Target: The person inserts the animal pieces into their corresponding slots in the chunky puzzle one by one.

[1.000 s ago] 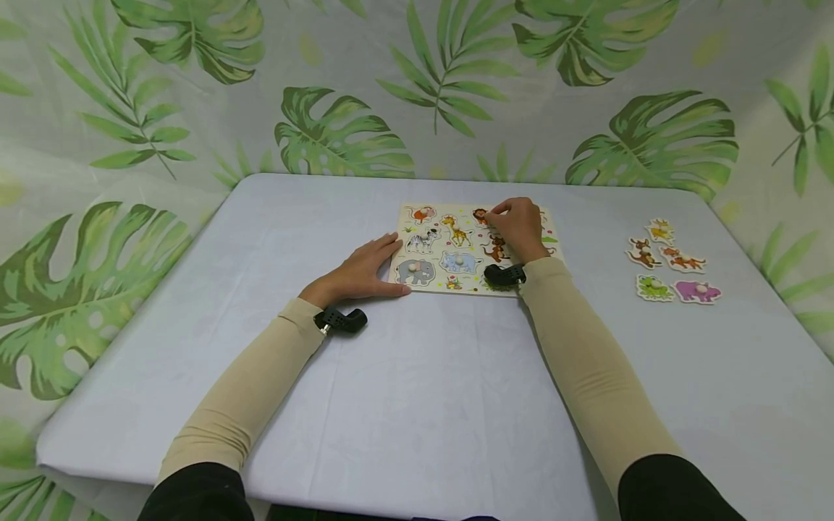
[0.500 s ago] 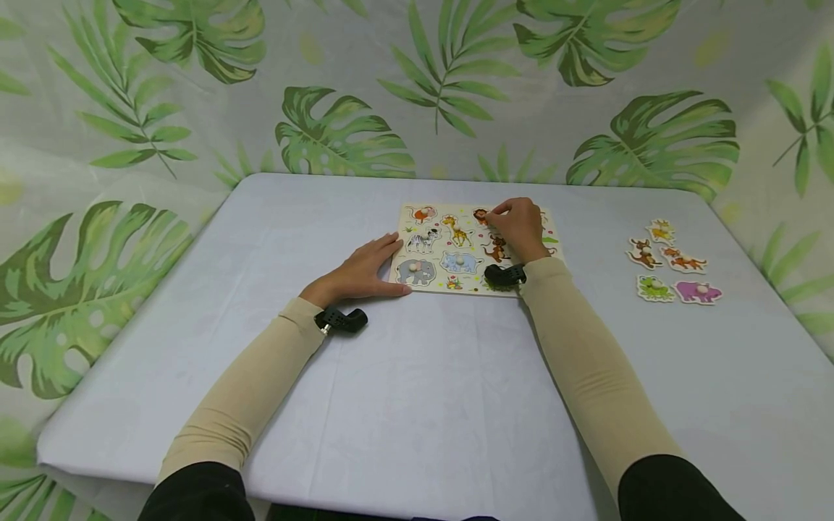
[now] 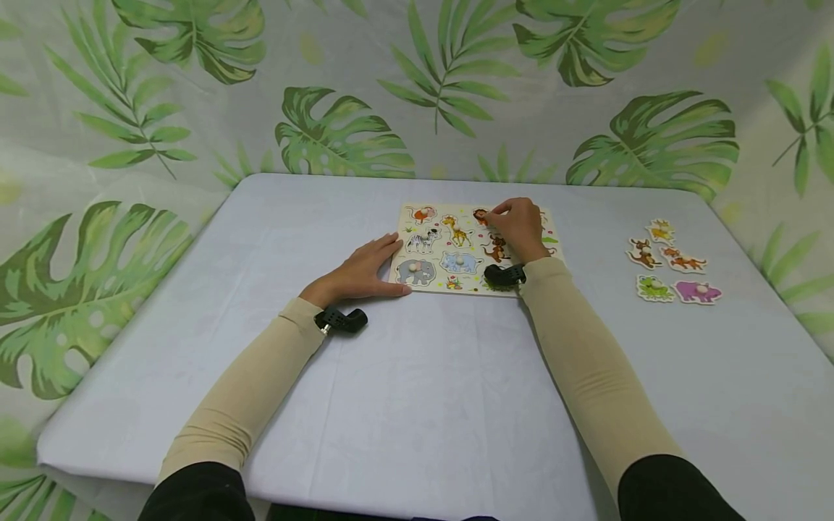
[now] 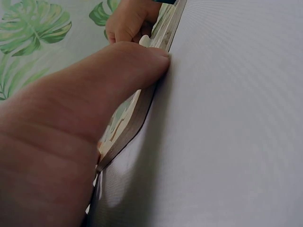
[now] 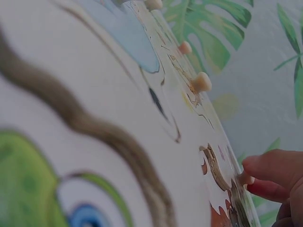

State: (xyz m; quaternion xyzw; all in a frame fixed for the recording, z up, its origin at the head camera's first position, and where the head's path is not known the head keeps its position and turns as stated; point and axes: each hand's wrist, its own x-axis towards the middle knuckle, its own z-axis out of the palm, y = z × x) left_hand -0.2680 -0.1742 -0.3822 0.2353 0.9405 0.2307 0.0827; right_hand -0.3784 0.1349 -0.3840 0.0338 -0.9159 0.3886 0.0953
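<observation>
A wooden peg puzzle board [image 3: 435, 288] with animal pictures lies on the table. In its far row is a brown-maned lion piece [image 3: 480, 216], partly hidden by my right hand [image 3: 521, 226]. The right wrist view shows that hand's thumb and finger pinching a small wooden knob [image 5: 245, 178] at the board's far side. My left hand [image 3: 361, 269] rests against the board's left side, fingers extended. Its thumb [image 4: 142, 59] touches the near edge in the left wrist view. Elephant [image 3: 415, 272], hippo [image 3: 460, 262], zebra [image 3: 423, 241] and giraffe [image 3: 455, 230] pictures show on the board.
Loose pieces lie to the right on the white-covered table [image 3: 417, 405]: a purple hippo [image 3: 697, 291], a green frog-like piece [image 3: 654, 288], a tiger-like piece [image 3: 683, 259], a brown kangaroo-like piece [image 3: 643, 253] and a yellow animal [image 3: 661, 231]. A leaf-patterned cloth [image 3: 456, 72] hangs behind.
</observation>
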